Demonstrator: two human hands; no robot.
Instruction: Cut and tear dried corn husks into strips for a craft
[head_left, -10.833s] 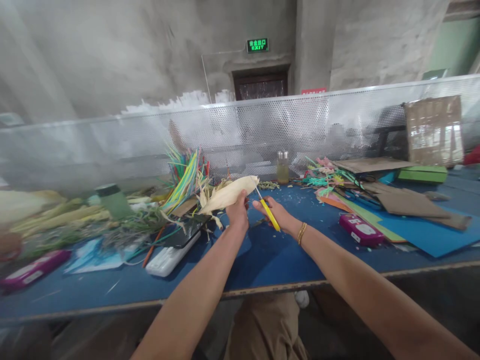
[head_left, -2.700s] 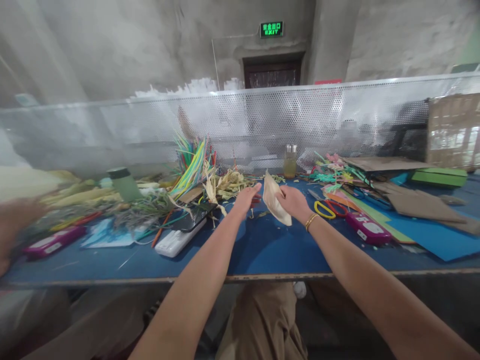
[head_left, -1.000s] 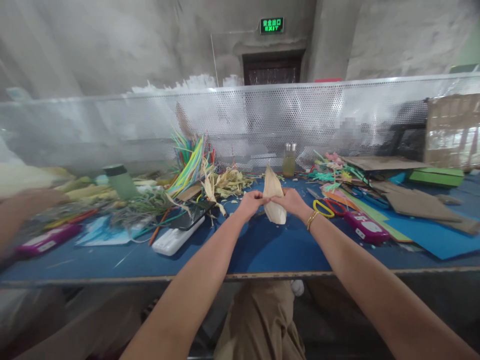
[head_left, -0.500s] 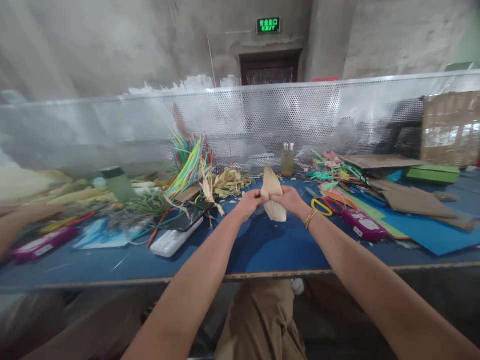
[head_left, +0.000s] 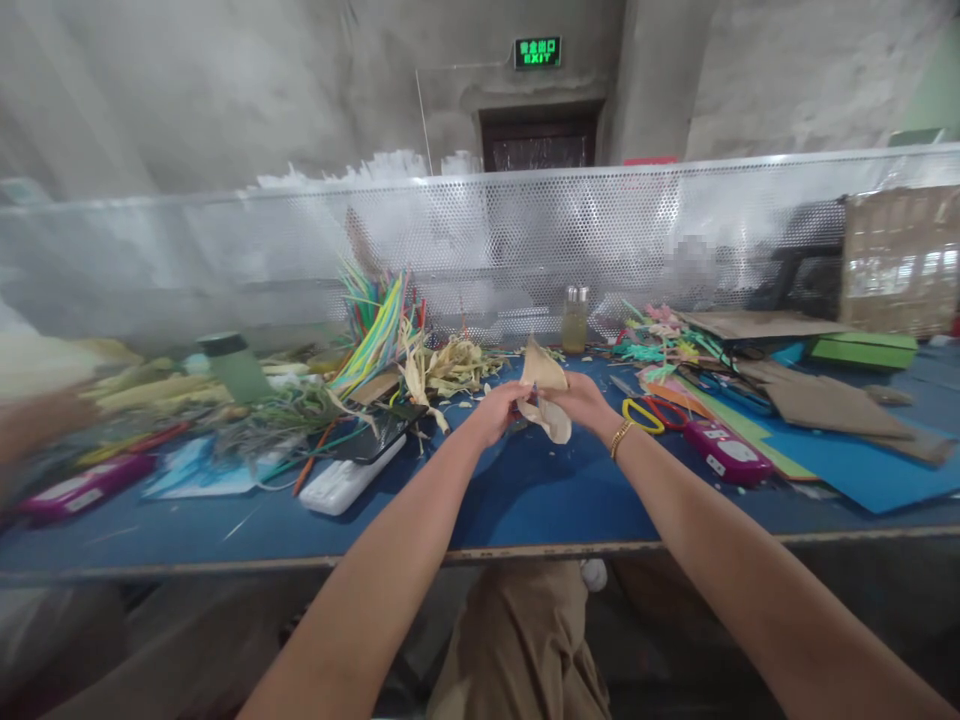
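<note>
A pale, dry corn husk (head_left: 545,375) is held above the blue table in front of me. My left hand (head_left: 496,412) pinches its left side, with fingers closed. On the opposite side my right hand (head_left: 586,400) grips it, fingers wrapped round it. The husk is pointed at the top, pinched at the middle, and its lower end curls out to the right below my fingers. My fingertips partly hide the middle of it.
Dry husks (head_left: 457,362) and colourful pipe cleaners (head_left: 379,335) lie behind to the left. Nearer stand a white box-shaped device (head_left: 354,480) and a black phone (head_left: 382,435). Yellow-handled scissors (head_left: 643,415) and a purple device (head_left: 727,450) lie right. A person's blurred arm (head_left: 45,425) reaches in at far left.
The husk has been bent and twisted at its middle; its lower end now curls instead of hanging flat. My hands have drawn slightly closer together. The other person's arm has shifted left.
</note>
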